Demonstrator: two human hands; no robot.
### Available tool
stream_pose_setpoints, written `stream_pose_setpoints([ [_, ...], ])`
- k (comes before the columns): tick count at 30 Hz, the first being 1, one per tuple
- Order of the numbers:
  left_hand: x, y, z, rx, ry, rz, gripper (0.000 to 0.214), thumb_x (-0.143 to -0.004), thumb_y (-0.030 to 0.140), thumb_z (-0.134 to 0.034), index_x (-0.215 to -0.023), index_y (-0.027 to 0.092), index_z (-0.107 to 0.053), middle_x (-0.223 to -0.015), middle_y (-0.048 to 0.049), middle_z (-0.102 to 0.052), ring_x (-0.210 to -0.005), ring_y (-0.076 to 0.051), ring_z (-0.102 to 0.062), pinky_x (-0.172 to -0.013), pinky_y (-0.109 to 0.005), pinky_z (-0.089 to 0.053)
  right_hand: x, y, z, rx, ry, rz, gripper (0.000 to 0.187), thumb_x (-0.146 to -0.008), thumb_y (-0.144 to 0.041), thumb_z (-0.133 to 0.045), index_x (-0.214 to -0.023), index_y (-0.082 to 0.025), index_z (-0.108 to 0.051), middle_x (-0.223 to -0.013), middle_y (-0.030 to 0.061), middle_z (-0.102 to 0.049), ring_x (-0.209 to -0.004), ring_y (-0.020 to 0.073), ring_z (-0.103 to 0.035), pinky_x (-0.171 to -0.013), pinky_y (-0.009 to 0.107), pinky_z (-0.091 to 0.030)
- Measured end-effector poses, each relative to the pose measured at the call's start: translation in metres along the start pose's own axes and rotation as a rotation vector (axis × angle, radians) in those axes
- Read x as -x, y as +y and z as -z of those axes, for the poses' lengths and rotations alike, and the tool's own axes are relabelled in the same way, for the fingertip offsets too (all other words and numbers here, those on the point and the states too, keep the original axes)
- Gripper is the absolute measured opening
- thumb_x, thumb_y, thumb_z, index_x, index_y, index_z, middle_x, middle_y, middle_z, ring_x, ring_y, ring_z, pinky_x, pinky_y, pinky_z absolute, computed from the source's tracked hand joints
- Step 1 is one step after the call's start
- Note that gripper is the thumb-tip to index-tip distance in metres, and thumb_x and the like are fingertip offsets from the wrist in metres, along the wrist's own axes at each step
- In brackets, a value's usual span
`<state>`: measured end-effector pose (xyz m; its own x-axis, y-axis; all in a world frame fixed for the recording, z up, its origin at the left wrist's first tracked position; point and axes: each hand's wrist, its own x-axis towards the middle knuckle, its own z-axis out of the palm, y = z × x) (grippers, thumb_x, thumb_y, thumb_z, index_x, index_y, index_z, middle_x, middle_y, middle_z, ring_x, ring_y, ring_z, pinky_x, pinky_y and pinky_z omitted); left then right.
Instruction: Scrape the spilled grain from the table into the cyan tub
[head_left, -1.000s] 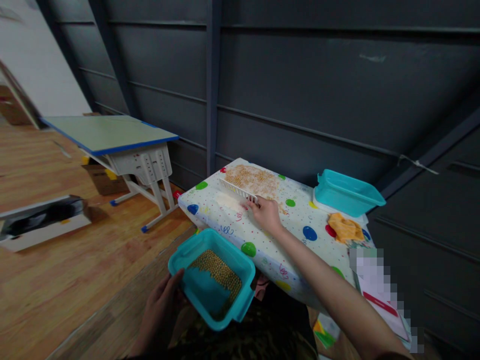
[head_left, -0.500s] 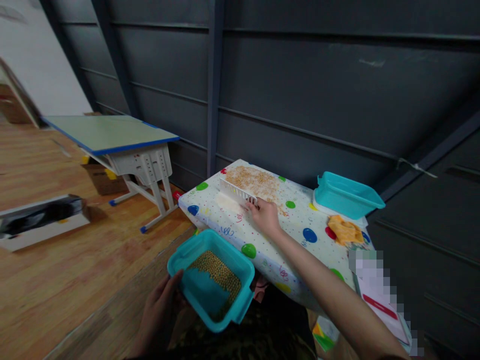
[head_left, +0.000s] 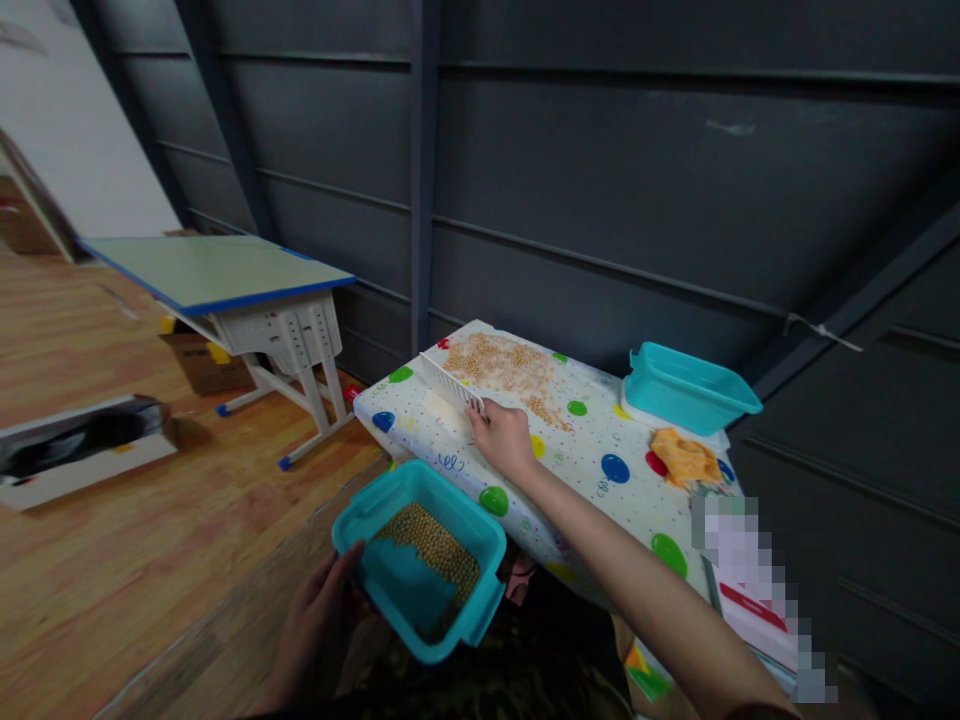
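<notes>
Head view: right grip (head_left: pixel 504 437) clamped one end of a white slatted tray (head_left: pixel 448 383) on the counter (head_left: pixel 589 445); left grip (head_left: pixel 319 598) pinched the rim of a turquoise tub (head_left: pixel 409 578), before the counter. Tray seemed light, stiff, best held endwise; tub, with beans (head_left: pixel 436 542), heavier.

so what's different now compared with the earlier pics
The right hand has moved left across the patterned tablecloth, carrying the white slotted tool with it. Nothing was newly gripped or let go. The left hand still holds the teal tub of beans; the orange cloth and the other teal container stayed put.
</notes>
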<state>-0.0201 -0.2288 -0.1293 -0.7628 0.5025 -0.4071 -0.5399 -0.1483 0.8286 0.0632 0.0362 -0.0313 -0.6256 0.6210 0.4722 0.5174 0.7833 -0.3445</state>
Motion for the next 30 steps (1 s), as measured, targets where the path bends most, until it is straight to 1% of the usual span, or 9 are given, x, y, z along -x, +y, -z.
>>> stream_pose_setpoints([
  [3, 0.000, 0.000, 0.000, 0.029, 0.001, 0.028, 0.047, -0.057, 0.054, -0.103, -0.069, 0.022, -0.072, -0.054, 0.0059, -0.053, -0.048, -0.013, -0.053, -0.044, -0.025, -0.050, -0.005, 0.006, 0.006, -0.067, 0.039, -0.062, 0.029, -0.098, -0.027, -0.068, -0.069, -0.023, -0.067, -0.064, 0.0031, -0.070, -0.062, 0.0198, -0.064, -0.064, 0.029, -0.038],
  [7, 0.000, 0.002, 0.000, 0.038, 0.008, 0.028, 0.049, -0.056, 0.055, -0.103, -0.077, 0.020, -0.076, -0.059, 0.0063, -0.056, -0.050, -0.012, -0.051, -0.046, -0.025, -0.050, -0.016, 0.039, 0.034, -0.300, 0.110, -0.216, 0.035, -0.092, -0.040, -0.072, -0.064, -0.021, -0.065, -0.061, 0.0013, -0.066, -0.058, 0.0173, -0.056, -0.060, 0.029, -0.037],
  [9, -0.001, 0.003, 0.001, 0.041, -0.005, 0.055, 0.052, -0.053, 0.054, -0.105, -0.076, 0.019, -0.075, -0.057, 0.0068, -0.055, -0.050, -0.012, -0.051, -0.046, -0.024, -0.049, -0.020, 0.060, 0.053, -0.524, 0.009, -0.232, 0.032, -0.083, -0.048, -0.080, -0.073, -0.019, -0.073, -0.069, 0.0016, -0.071, -0.061, 0.0168, -0.057, -0.060, 0.029, -0.040],
  [11, -0.004, 0.002, 0.003, 0.029, -0.044, 0.102, 0.054, -0.049, 0.053, -0.106, -0.075, 0.018, -0.074, -0.054, 0.0066, -0.055, -0.050, -0.013, -0.052, -0.046, -0.025, -0.049, -0.023, 0.081, 0.071, -0.706, -0.126, -0.280, 0.042, -0.068, -0.056, -0.089, -0.077, -0.017, -0.076, -0.072, 0.0022, -0.073, -0.061, 0.0158, -0.056, -0.058, 0.029, -0.041],
  [15, -0.010, -0.005, 0.004, 0.034, -0.033, 0.077, 0.055, -0.051, 0.055, -0.105, -0.076, 0.017, -0.074, -0.055, 0.0064, -0.056, -0.048, -0.013, -0.052, -0.044, -0.026, -0.049, -0.025, 0.108, 0.089, -0.853, -0.375, -0.421, 0.050, -0.052, -0.052, -0.101, -0.078, -0.016, -0.078, -0.077, 0.0039, -0.075, -0.065, 0.0146, -0.059, -0.058, 0.027, -0.044],
  [18, -0.011, -0.011, 0.005, 0.036, -0.002, 0.040, 0.055, -0.053, 0.056, -0.103, -0.079, 0.016, -0.076, -0.058, 0.0060, -0.059, -0.048, -0.012, -0.052, -0.044, -0.025, -0.050, -0.030, 0.116, 0.086, -0.851, -0.555, -0.419, 0.046, -0.053, -0.045, -0.101, -0.081, -0.016, -0.081, -0.080, 0.0043, -0.077, -0.067, 0.0138, -0.061, -0.058, 0.025, -0.045],
  [20, -0.012, -0.012, 0.006, 0.023, 0.015, 0.049, 0.058, -0.050, 0.058, -0.104, -0.078, 0.016, -0.076, -0.056, 0.0062, -0.058, -0.047, -0.012, -0.053, -0.044, -0.025, -0.050, -0.038, 0.117, 0.078, -0.843, -0.612, -0.392, 0.042, -0.055, -0.042, -0.101, -0.081, -0.016, -0.082, -0.082, 0.0040, -0.078, -0.068, 0.0137, -0.062, -0.058, 0.024, -0.045],
  [25, -0.011, -0.007, 0.006, 0.012, 0.000, 0.036, 0.055, -0.055, 0.059, -0.103, -0.070, 0.017, -0.072, -0.052, 0.0071, -0.053, -0.046, -0.012, -0.052, -0.044, -0.023, -0.048, -0.069, 0.110, 0.053, -0.838, -0.656, -0.387, 0.034, -0.058, -0.033, -0.101, -0.080, -0.016, -0.081, -0.082, 0.0038, -0.080, -0.070, 0.0141, -0.065, -0.061, 0.023, -0.050],
  [30, -0.008, -0.003, 0.005, 0.039, 0.015, 0.048, 0.058, -0.055, 0.061, -0.103, -0.076, 0.016, -0.074, -0.055, 0.0075, -0.052, -0.047, -0.010, -0.049, -0.043, -0.023, -0.047, -0.100, 0.093, 0.030, -0.869, -0.701, -0.417, 0.021, -0.065, -0.018, -0.093, -0.083, -0.016, -0.082, -0.086, 0.0043, -0.081, -0.077, 0.0157, -0.070, -0.068, 0.025, -0.057],
])
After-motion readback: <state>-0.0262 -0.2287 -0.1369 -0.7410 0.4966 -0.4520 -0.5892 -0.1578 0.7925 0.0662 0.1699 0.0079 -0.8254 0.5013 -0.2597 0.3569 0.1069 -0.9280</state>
